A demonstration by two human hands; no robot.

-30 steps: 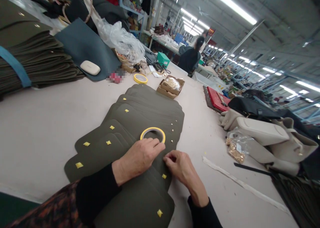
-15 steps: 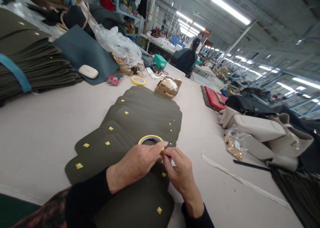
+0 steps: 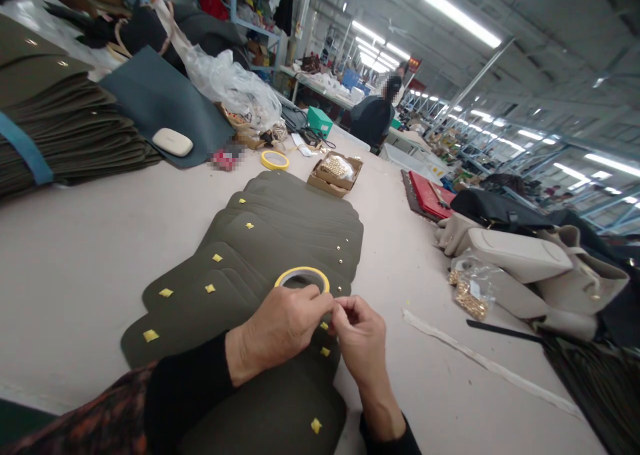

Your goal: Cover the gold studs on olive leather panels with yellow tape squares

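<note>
My left hand [image 3: 283,325] is closed on a roll of yellow tape [image 3: 303,270], whose far rim shows above the knuckles. Its fingertips meet those of my right hand [image 3: 363,332], which is pinched. Whatever sits between the right fingers is hidden. Beneath both hands lie overlapping dark olive panels [image 3: 280,238], fanned out on the table. Small yellow tape pieces stick to them, one yellow tape piece [image 3: 151,336] at the lower left and another yellow tape piece [image 3: 316,426] near the front. Gold studs [image 3: 341,262] show along the right edge.
A second yellow tape roll [image 3: 275,160] and a cardboard box [image 3: 334,174] of gold parts stand beyond the panels. On the left is a strapped stack of olive panels [image 3: 65,122]. Beige bags [image 3: 517,255] and a white strip [image 3: 480,358] lie right. A person [image 3: 373,118] sits farther back.
My left fingers have curled in, and the thumb no longer stretches over the tape roll. The yellow bit seen between the hands is now hidden. The right hand stays close by, still pinched.
</note>
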